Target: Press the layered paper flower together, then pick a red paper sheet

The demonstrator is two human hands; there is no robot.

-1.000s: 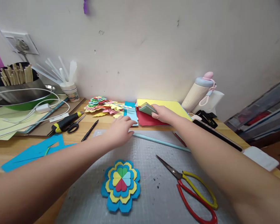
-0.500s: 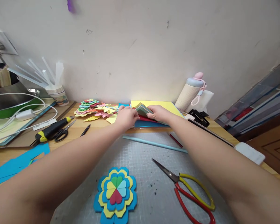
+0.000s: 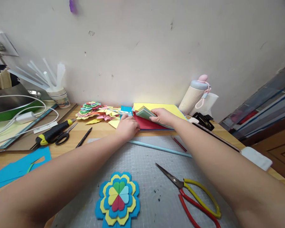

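A stack of coloured paper (image 3: 171,107) lies against the wall, yellow sheet on top. My right hand (image 3: 161,116) grips several greenish sheets (image 3: 145,113) with the thumb in front, their left part raised. Under them shows a red sheet of paper (image 3: 146,123). My left hand (image 3: 128,127) is closed at the red sheet's front left corner, its fingertips partly hidden. Nearer to me, a layered paper flower (image 3: 118,199) in blue, yellow, green and red lies on the grey cutting mat (image 3: 147,177).
Scissors (image 3: 178,183) with red and yellow handles lie at right on the mat. A light blue stick (image 3: 159,148) and a pencil (image 3: 179,144) lie behind them. Paper flowers (image 3: 91,110), a pen (image 3: 84,137), a cutter (image 3: 52,131) and a bottle (image 3: 194,95) stand or lie around.
My left hand has moved down and slightly left, away from the greenish sheets to the red sheet's corner. More red paper shows. My right hand stays nearly in place.
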